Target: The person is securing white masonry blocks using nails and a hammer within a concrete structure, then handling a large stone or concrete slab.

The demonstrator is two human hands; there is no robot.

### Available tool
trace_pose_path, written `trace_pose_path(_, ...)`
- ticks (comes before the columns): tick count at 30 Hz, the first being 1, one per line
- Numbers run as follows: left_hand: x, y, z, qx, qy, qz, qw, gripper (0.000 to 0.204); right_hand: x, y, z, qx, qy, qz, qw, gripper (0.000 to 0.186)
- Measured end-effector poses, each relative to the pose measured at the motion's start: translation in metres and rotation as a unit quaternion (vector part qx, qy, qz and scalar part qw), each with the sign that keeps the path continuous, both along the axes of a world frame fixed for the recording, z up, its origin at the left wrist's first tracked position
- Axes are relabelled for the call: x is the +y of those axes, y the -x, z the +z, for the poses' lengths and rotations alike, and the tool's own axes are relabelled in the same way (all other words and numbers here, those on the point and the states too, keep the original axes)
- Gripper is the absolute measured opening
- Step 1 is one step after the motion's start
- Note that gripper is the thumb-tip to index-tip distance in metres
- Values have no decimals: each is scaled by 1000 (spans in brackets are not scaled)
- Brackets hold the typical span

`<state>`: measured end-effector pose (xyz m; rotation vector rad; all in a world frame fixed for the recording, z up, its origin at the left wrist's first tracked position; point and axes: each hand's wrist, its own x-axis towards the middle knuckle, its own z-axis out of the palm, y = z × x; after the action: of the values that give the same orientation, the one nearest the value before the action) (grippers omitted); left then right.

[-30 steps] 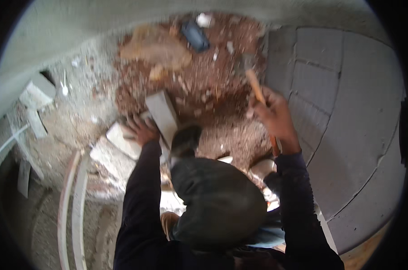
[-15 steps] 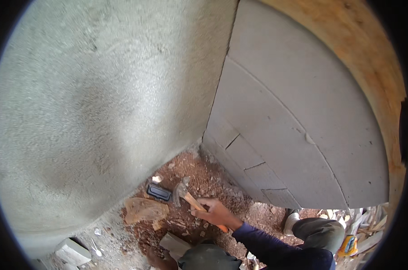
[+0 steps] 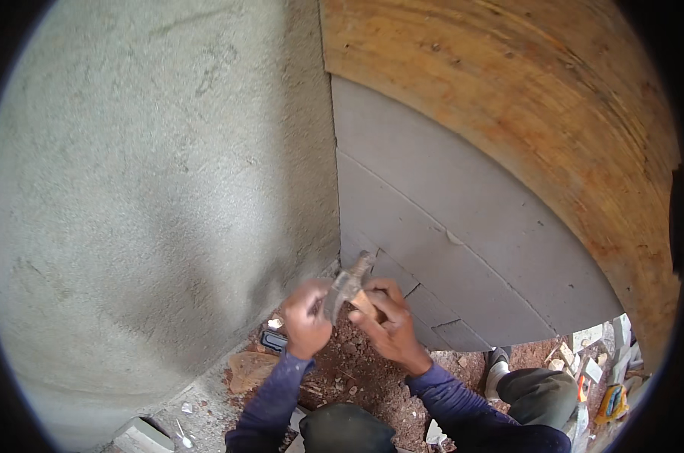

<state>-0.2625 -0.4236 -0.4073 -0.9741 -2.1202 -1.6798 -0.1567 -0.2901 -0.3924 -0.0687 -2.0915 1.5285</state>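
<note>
My right hand (image 3: 393, 326) is wrapped round the wooden handle of a claw hammer (image 3: 347, 287), its metal head raised in front of the corner where two walls meet. Close beside the hammer's claw is my left hand (image 3: 308, 321), fingers curled and pinched together; anything in them is hidden and slightly blurred. Beyond the hammer, flat grey panels (image 3: 455, 219) cover the lower right-hand wall, with several smaller cut pieces fitted near the corner.
A rough plastered wall (image 3: 161, 189) rises at left, and a wooden board (image 3: 508, 83) lies above the panels. On the reddish dirt are a dark rectangular case (image 3: 273, 340), a flattened brown scrap (image 3: 250, 371), a pale block (image 3: 142, 438) and a yellow tape measure (image 3: 612, 404) among offcuts.
My right hand has lifted the hammer from near the ground to the panel corner. My left hand has come up from the ground beside it. The view has shifted toward the right-hand wall.
</note>
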Motion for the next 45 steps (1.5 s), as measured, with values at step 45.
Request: trace_pose_path(45,122,166,132,522,-54,138,840,39,34,159,-17,309,-36,-91,946,21)
